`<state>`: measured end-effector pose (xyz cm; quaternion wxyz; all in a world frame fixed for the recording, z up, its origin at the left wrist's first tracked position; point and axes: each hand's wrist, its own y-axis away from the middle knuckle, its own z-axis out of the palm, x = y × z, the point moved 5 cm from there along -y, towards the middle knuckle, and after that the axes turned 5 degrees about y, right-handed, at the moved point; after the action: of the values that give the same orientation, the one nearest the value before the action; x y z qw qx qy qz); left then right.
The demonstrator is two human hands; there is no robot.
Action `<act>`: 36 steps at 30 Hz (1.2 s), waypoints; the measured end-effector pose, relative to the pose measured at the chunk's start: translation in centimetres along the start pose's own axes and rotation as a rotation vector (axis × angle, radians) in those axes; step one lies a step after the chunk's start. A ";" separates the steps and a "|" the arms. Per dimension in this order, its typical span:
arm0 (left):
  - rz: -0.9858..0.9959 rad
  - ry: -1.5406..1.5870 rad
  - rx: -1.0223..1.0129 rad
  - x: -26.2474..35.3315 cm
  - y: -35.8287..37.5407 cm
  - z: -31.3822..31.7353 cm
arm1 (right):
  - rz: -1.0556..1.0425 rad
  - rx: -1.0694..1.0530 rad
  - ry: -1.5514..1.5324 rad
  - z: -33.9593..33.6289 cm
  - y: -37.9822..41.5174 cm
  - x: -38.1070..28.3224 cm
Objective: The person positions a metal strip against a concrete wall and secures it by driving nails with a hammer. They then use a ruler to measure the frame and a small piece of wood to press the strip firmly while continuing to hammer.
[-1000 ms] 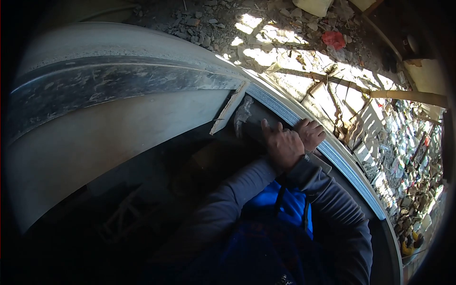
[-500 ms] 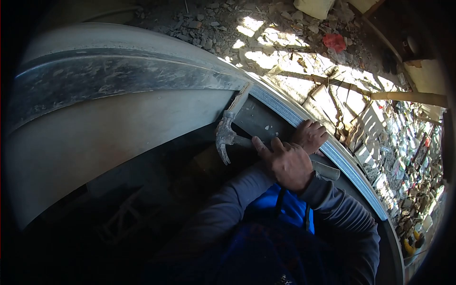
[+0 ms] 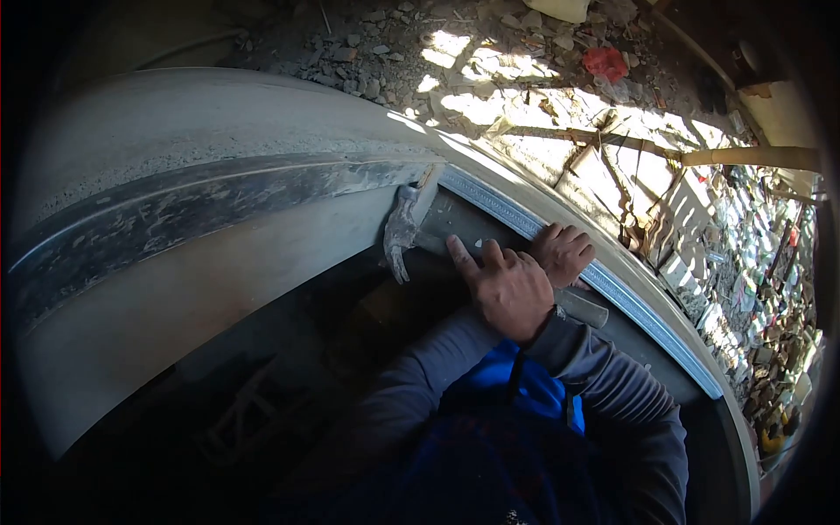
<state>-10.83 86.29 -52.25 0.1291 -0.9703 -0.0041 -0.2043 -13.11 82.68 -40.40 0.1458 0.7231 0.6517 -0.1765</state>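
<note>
My arms are crossed. My right hand (image 3: 514, 296) is closed round the handle of a claw hammer (image 3: 402, 232), its index finger stretched along the handle toward the head. The worn, greyish hammer head is up against the pale panel (image 3: 262, 254), just below the corner; the handle's butt sticks out behind the hand. Beyond it, my left hand (image 3: 564, 253) has its fingers curled over a patterned silvery metal strip (image 3: 490, 203) that runs along the inside of the frame's edge. Part of the left wrist is hidden behind the right hand.
A scuffed dark band (image 3: 192, 201) runs along the curved frame on the left. Outside lie rubble (image 3: 372, 66), a red plastic scrap (image 3: 605, 64), a wooden pole (image 3: 752, 157) and heaped litter (image 3: 761, 254). The space below the panel is in deep shadow.
The hammer head has moved up, closer to the panel's corner, carried by my right hand. My left hand stays at the strip. The whole view has shifted slightly.
</note>
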 end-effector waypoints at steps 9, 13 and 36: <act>-0.005 -0.004 -0.051 0.0 0.0 0.0 | 0.011 0.025 -0.074 0.2 -0.3 0.5; 0.002 -0.032 -0.028 0.0 0.0 -0.2 | 0.063 -0.009 -0.110 1.1 0.1 -0.3; 0.008 -0.026 0.001 0.1 -0.3 -0.6 | -0.127 -0.019 -0.133 -0.5 0.3 -0.5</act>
<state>-11.01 86.43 -51.62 0.1302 -0.9729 -0.0018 -0.1910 -12.83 82.37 -39.76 0.1841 0.6656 0.6867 -0.2271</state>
